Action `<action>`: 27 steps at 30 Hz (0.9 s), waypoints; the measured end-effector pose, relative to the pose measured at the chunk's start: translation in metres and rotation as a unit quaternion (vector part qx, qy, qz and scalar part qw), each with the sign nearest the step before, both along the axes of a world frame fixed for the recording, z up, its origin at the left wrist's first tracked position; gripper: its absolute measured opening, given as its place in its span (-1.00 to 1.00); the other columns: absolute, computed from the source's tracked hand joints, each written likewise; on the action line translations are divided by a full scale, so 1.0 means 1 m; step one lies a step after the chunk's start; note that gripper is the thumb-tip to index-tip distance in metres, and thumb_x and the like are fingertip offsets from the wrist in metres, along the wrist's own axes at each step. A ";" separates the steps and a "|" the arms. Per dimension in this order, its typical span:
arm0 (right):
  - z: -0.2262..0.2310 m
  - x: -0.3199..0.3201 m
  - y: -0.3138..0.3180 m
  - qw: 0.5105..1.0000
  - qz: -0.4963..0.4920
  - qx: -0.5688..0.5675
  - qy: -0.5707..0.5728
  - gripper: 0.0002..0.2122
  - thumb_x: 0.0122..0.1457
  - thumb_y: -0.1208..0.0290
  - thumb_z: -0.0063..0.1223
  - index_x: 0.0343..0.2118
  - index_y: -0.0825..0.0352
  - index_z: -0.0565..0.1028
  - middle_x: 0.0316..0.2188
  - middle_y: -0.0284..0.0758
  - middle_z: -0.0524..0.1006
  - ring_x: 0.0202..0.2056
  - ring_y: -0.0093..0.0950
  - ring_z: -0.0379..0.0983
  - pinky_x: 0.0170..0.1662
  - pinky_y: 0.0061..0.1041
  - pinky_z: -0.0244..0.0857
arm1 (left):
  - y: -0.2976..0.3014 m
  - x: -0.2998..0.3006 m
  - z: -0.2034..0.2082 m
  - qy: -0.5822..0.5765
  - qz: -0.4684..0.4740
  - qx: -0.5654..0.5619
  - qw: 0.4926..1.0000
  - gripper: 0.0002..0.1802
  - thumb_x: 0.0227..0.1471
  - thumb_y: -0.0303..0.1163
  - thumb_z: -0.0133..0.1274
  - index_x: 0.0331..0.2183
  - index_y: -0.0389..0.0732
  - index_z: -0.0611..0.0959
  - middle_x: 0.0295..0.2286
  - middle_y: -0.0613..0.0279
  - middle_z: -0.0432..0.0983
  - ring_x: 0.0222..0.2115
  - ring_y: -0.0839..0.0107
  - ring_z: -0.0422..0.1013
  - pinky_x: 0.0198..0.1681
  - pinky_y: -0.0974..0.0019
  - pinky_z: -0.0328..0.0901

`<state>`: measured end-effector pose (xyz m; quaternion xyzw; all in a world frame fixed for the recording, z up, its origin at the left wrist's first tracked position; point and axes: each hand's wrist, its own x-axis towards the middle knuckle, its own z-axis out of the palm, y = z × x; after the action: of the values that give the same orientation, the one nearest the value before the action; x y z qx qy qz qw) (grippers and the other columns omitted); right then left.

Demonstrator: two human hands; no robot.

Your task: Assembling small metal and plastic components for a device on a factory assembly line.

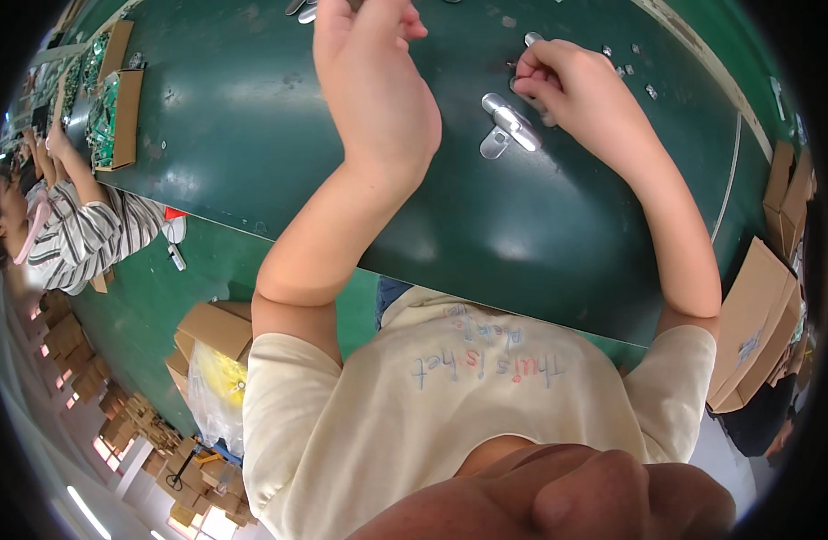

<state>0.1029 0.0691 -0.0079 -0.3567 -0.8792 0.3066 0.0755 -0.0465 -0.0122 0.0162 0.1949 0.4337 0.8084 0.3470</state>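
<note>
My left hand (369,49) reaches to the far edge of the picture, where its fingertips are cut off. Its visible fingers are curled, and whatever they hold is hidden. Farther right, my right hand (562,79) pinches thumb and forefinger together over the green table (342,216); something small and metallic shows at the fingertips, too small to name. Just left of it lie overlapping silver metal strips with rounded ends (520,130). Another rounded silver end (532,39) pokes out beyond the right hand. Beside my left hand are more silver strips (308,14).
Several small metal pieces (651,91) are scattered right of my right hand. Cardboard trays of green parts (117,121) stand at the table's left, near a co-worker in a striped top (99,220). Cartons stand at right (756,315) and on the floor at left (211,333).
</note>
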 end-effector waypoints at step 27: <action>0.037 0.053 -0.057 0.910 -0.007 0.271 0.314 -0.77 -0.08 0.84 0.05 -0.30 0.57 0.41 -0.35 -0.12 0.46 -0.34 -0.37 0.42 -0.28 -0.54 0.36 | -0.040 0.055 -0.009 0.313 -0.213 0.002 0.926 -0.77 -0.08 -0.73 0.05 -0.29 -0.37 0.48 -0.34 0.20 0.45 -0.43 0.61 0.36 -0.37 0.56 0.30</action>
<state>0.1558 0.0118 0.0290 -0.2135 -0.8568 0.1521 0.4440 0.0084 -0.0519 0.0069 0.5262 0.4667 0.6146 0.3573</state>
